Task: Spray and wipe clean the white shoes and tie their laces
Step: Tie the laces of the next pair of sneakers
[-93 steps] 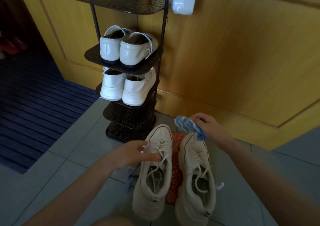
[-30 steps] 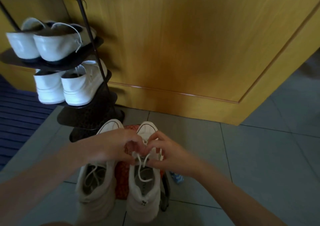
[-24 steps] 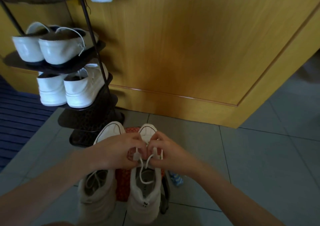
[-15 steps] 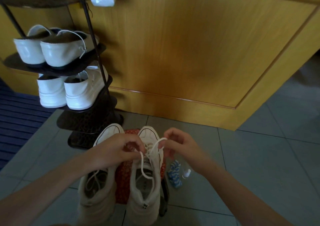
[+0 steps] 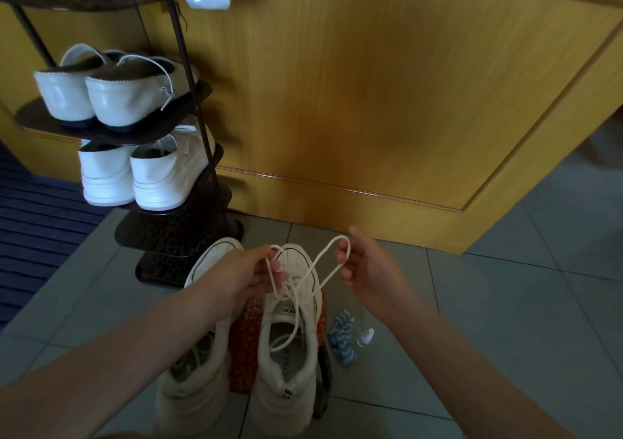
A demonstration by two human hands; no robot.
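**Loops drawn out, knot not yet snug**

Both hands work above the laced shoe (image 5: 290, 357), which stands on the tiled floor (image 5: 505, 320) at 6 o'clock in the view. Its twin (image 5: 199, 384) sits just beside it at 7 o'clock.

The left hand (image 5: 246, 277) pinches one loop of the lace (image 5: 326, 249) between thumb and fingertips, fingers curled close. The right hand (image 5: 367, 270), at 3 o'clock from it, has its fingers curled round the other loop, drawn out long and taut. The crossing between the hands looks loose, though it is too tangled in this view to say whether a bow is formed.

The chief risk is uneven pull: the long right-hand loop may draw its free end through and undo the bow. A slipped pinch would let the knot slacken. A hard tug may also drag the shoe onto the cloth (image 5: 342, 341) and small spray bottle (image 5: 365, 337) lying at its 3 o'clock.
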